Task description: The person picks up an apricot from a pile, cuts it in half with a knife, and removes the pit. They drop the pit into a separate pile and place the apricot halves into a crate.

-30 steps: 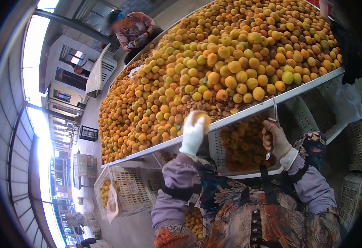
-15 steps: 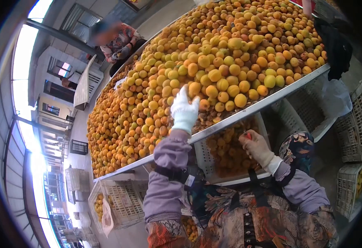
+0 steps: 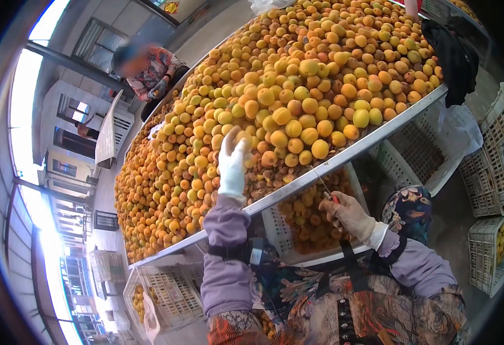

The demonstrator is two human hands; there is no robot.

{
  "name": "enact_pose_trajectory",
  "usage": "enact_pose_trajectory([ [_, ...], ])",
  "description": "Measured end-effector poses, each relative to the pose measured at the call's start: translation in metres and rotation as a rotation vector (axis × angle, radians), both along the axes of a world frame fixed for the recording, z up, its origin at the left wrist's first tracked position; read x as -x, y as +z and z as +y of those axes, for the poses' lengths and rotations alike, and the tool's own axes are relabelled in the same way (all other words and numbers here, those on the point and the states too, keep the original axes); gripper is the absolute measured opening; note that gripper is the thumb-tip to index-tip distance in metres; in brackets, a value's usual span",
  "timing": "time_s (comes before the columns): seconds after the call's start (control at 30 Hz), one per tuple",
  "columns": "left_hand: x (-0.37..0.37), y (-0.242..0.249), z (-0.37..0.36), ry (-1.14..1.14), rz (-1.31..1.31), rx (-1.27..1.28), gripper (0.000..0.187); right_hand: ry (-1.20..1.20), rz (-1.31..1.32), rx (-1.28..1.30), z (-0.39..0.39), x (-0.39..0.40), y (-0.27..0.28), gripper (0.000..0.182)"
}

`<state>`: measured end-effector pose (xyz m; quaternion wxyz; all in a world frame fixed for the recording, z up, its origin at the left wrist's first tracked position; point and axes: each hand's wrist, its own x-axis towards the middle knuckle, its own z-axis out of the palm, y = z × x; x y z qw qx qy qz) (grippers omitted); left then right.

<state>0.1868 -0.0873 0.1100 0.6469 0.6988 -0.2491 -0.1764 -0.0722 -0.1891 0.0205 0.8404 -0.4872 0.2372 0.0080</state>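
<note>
In a white glove, my left hand [image 3: 232,167] reaches over a large heap of apricots [image 3: 315,103]. Its fingertips, a little blurred, curl round one apricot [image 3: 243,138] at the heap's near slope. My right hand [image 3: 351,214], also gloved, is closed round the red handle of a small knife [image 3: 326,187]. The thin blade points up and away, towards the metal edge of the table [image 3: 286,191]. Under that hand stands a white crate [image 3: 275,230] holding apricots, some of which look cut or pitted.
Across the heap a person [image 3: 151,77] sits with both hands together. Perforated crates [image 3: 488,167] are stacked at right, one with a plastic bag [image 3: 465,129]. Black cloth [image 3: 454,57] hangs over the table's corner. Another crate [image 3: 168,293] stands at lower left.
My left hand has gone from reaching with spread fingers to closing round an apricot. The knife's blade now shows above my right hand. The view has shifted slightly.
</note>
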Motion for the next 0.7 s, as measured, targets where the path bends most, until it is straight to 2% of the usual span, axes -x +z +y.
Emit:
enact_pose_trajectory([
  [0.03,0.006,-0.005,0.01,-0.026,0.089,0.13,0.04,0.022,-0.017,-0.028,0.001,0.001,0.0,0.022],
  [0.13,0.048,-0.012,0.044,-0.141,0.316,0.25,0.039,0.092,-0.018,-0.116,0.004,0.002,0.008,0.028],
  [0.3,0.108,-0.049,0.079,-0.284,0.756,0.532,0.051,0.2,-0.06,0.021,0.017,0.009,0.02,0.037],
  [0.47,0.144,-0.063,0.097,-0.254,0.831,0.579,0.05,0.271,-0.005,0.115,0.038,0.023,0.039,0.036],
  [0.57,0.159,-0.068,0.097,-0.237,0.79,0.58,0.049,0.296,-0.049,0.137,0.049,0.031,0.026,0.035],
  [0.7,0.169,-0.079,0.097,-0.24,0.77,0.544,0.05,0.318,-0.033,0.078,0.057,0.037,0.027,0.036],
])
